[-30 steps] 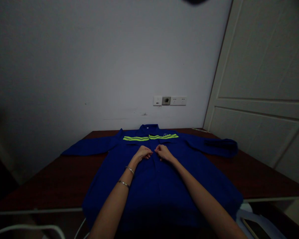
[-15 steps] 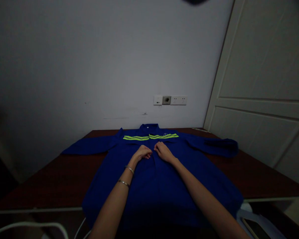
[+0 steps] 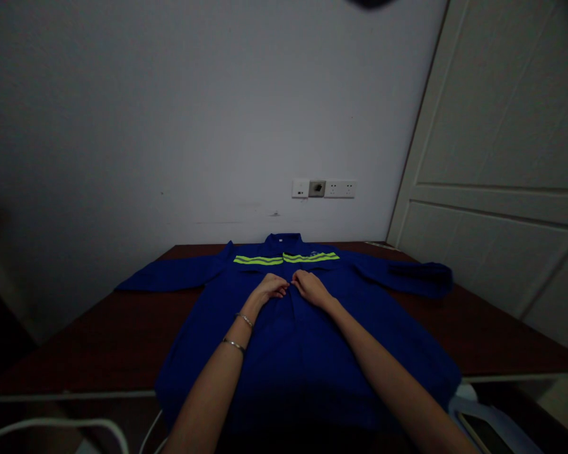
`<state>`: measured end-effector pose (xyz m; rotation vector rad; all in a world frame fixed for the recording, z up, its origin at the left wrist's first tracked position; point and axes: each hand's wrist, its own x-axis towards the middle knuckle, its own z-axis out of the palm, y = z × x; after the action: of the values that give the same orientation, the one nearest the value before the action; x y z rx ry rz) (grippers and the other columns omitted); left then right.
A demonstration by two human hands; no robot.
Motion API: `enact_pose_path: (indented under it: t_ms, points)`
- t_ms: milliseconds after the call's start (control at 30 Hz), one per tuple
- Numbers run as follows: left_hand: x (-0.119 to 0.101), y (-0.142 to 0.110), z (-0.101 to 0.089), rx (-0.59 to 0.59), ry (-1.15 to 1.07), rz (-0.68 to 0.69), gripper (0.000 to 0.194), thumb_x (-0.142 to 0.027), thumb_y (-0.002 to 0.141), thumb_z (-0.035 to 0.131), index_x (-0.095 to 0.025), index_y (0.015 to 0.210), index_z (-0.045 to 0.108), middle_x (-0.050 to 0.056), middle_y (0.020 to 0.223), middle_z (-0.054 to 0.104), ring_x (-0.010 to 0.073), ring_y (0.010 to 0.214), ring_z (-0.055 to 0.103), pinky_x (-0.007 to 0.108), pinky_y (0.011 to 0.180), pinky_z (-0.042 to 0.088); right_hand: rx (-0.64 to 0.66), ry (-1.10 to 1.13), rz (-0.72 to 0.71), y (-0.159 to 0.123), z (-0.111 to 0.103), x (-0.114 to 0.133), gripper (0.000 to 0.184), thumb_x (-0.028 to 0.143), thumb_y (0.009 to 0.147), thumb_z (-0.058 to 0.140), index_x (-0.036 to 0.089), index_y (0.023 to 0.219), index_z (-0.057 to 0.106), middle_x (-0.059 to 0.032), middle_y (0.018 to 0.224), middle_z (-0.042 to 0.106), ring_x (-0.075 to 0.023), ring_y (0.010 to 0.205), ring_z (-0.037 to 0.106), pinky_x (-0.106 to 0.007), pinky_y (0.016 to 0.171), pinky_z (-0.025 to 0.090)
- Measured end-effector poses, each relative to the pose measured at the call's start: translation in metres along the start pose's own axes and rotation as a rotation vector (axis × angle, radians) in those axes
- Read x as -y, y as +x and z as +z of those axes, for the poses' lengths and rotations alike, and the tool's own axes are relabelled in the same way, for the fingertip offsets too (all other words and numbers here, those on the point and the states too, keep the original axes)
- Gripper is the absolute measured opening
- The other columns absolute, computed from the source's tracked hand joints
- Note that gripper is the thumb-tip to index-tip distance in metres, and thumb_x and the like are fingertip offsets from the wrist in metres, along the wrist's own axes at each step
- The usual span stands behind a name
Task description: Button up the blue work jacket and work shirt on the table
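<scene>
A blue work jacket (image 3: 360, 334) with yellow-green reflective stripes across the chest lies spread front up, its collar toward the wall and both sleeves out to the sides. At the front opening, just below the stripes, my left hand (image 3: 271, 287) pinches the left edge of the placket. Close beside it, my right hand (image 3: 310, 287) has its fingers curled on the other edge of the same opening. The fingertips of both hands nearly meet. Any button or fastener between them is too small to make out. Two bracelets circle my left wrist.
Beneath the jacket is a dark red-brown table (image 3: 108, 340), set against a grey wall with sockets (image 3: 339, 188). A panelled door (image 3: 497, 189) stands at the right. White cables (image 3: 61, 423) hang at the lower left; a phone (image 3: 485, 435) lies at the lower right.
My right hand has shifted slightly left, bringing its fingertips nearer to my left hand at the jacket's opening. The jacket lies as before.
</scene>
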<state>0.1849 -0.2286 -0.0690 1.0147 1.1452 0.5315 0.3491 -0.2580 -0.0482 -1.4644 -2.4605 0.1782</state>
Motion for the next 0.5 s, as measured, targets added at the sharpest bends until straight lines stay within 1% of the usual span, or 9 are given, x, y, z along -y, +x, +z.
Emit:
enact_pose_path:
  t_ms: [133,300,400,500]
  points:
    - [-0.003,-0.005,0.000,0.011,0.011,-0.014,0.008,-0.015,0.067,0.060,-0.010,0.063,0.056,-0.001,0.049,0.056,0.0072,0.044,0.053,0.017,0.045,0.045,0.005,0.048,0.019,-0.001,-0.001,0.001,0.012,0.022,0.088,0.040,0.017,0.090,0.051,-0.0056,0.083,0.060,-0.0151,0.075,0.055,-0.024,0.066,0.035]
    - [-0.005,-0.009,0.009,-0.045,0.130,0.044,0.018,-0.025,0.068,0.065,-0.010,0.062,0.056,-0.001,0.044,0.054,0.0091,0.040,0.052,0.018,0.040,0.043,-0.025,0.265,0.128,0.000,0.009,-0.007,0.009,0.021,0.085,0.043,0.017,0.086,0.052,-0.0044,0.083,0.060,-0.0141,0.076,0.055,-0.023,0.068,0.038]
    - [-0.005,-0.010,0.015,-0.115,0.170,0.070,0.018,-0.018,0.068,0.064,-0.010,0.055,0.053,-0.003,0.038,0.049,0.0072,0.036,0.048,0.017,0.039,0.040,-0.025,0.363,0.183,0.003,0.017,-0.013,0.010,0.022,0.084,0.045,0.017,0.083,0.053,-0.0040,0.082,0.060,-0.0144,0.076,0.055,-0.024,0.069,0.039]
    - [-0.005,-0.010,0.017,-0.155,0.131,0.092,0.019,-0.010,0.067,0.062,-0.010,0.051,0.052,-0.005,0.036,0.046,0.0048,0.034,0.043,0.015,0.039,0.037,-0.024,0.404,0.228,0.005,0.022,-0.015,0.010,0.023,0.083,0.045,0.017,0.082,0.054,-0.0037,0.081,0.060,-0.0147,0.076,0.055,-0.025,0.069,0.039]
